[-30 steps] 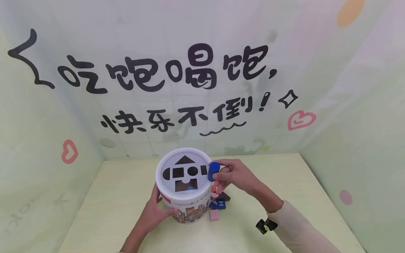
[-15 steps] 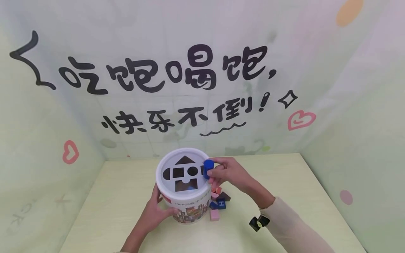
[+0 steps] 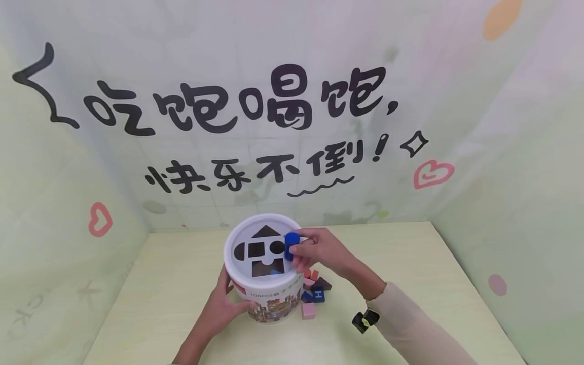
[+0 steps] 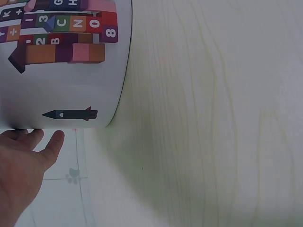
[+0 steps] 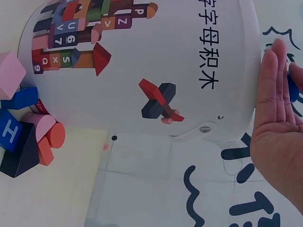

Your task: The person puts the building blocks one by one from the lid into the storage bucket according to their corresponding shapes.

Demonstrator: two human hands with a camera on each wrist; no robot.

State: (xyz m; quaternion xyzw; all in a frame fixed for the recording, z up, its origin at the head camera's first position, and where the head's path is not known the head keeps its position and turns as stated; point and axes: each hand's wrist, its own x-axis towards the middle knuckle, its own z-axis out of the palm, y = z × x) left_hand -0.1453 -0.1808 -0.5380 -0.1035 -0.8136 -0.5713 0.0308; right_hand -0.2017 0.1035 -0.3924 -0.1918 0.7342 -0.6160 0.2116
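Note:
A white bucket with printed block pictures stands in the middle of the table, its white lid cut with dark shaped holes. My left hand holds its left side, thumb on the front; in the left wrist view the fingertips touch the wall. Between thumb and fingers my right hand pinches a blue cylinder block over the lid's right part, just beside the round hole. In the right wrist view most of the blue cylinder is hidden behind the fingers.
Loose blocks lie against the bucket's right side: a pink block, a blue block marked H, a dark triangle and several others. A printed cloth wall rises behind the pale table.
My right hand has carried the blue cylinder leftward, from beyond the lid's right rim to beside the round hole. The left hand and bucket have stayed in place.

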